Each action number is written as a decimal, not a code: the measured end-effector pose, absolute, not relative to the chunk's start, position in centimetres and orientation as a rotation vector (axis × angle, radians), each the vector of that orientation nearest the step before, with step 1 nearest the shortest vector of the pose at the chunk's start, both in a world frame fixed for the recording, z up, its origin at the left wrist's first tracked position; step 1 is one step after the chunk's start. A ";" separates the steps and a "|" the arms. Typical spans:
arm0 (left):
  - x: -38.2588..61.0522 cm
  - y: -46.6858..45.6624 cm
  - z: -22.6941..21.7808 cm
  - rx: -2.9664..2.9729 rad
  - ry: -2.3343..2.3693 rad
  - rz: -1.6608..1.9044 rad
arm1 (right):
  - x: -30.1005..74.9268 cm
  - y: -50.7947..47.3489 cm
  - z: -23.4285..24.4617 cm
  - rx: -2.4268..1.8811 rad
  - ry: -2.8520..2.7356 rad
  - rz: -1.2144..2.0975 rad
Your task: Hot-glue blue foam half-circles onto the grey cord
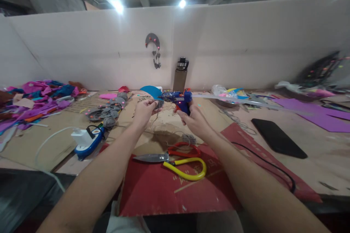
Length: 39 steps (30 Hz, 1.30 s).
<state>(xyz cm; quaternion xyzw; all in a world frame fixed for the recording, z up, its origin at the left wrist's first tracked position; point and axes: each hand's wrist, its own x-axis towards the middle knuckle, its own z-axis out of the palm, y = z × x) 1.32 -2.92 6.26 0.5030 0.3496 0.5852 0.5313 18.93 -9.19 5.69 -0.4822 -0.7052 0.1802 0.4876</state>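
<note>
My right hand [193, 116] is wrapped around the handle of a blue hot glue gun [186, 98], fingers near its red-orange trigger. The gun's nozzle points left, toward my left hand [146, 112]. A long translucent glue stick [218, 96] extends from the gun's back end to the right. The fingers of my left hand are pinched on a blue crescent-shaped piece [151, 91]. A small grey piece [159, 105] shows by those fingertips; whether it is attached to the crescent I cannot tell. Below both hands, scissors [151, 158] with red and yellow handles lie on red cardboard [153, 193].
A dark bottle [179, 76] stands against the white partition, where a grey crescent ornament [152, 40] hangs. Felt scraps [35, 89] and a blue power strip [89, 147] lie left. A black phone [277, 136], a cable [269, 162] and purple sheets [308, 113] lie right.
</note>
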 end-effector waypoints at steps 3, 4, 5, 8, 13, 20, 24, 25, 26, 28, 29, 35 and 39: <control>1.5 -3.1 6.1 1.221 0.843 1.382 | 19.1 -9.3 5.9 -1.231 -1.763 0.368; 1.5 -3.1 6.0 1.222 0.847 1.381 | 19.1 -9.4 6.0 -1.242 -1.773 0.349; 1.6 -3.1 6.0 1.218 0.852 1.380 | 19.1 -9.5 6.0 -1.251 -1.779 0.334; 1.6 -3.1 6.1 1.207 0.867 1.386 | 18.9 -9.6 6.1 -1.279 -1.778 0.316; 1.7 -3.1 6.1 1.236 0.866 1.393 | 18.8 -9.7 6.3 -1.375 -1.792 0.251; 1.6 -2.9 5.7 1.267 0.878 1.401 | 18.7 -9.6 6.2 -1.435 -1.779 0.147; 1.6 -2.9 5.7 1.268 0.897 1.404 | 18.7 -9.6 6.2 -1.425 -1.802 0.156; 1.6 -3.0 5.8 1.270 0.898 1.410 | 18.7 -9.6 6.2 -1.415 -1.807 0.156; 1.6 -3.0 5.8 1.271 0.897 1.414 | 18.6 -9.6 6.2 -1.407 -1.807 0.152; 1.6 -3.1 6.0 1.264 0.904 1.415 | 18.7 -9.5 6.2 -1.414 -1.801 0.144; 1.6 -3.2 6.1 1.257 0.910 1.415 | 18.7 -9.5 6.1 -1.425 -1.796 0.141; 1.5 -3.1 6.4 1.228 0.926 1.423 | 18.8 -9.4 6.1 -1.454 -1.789 0.145; 1.4 -2.8 6.2 1.238 0.911 1.437 | 18.9 -9.4 6.0 -1.450 -1.793 0.121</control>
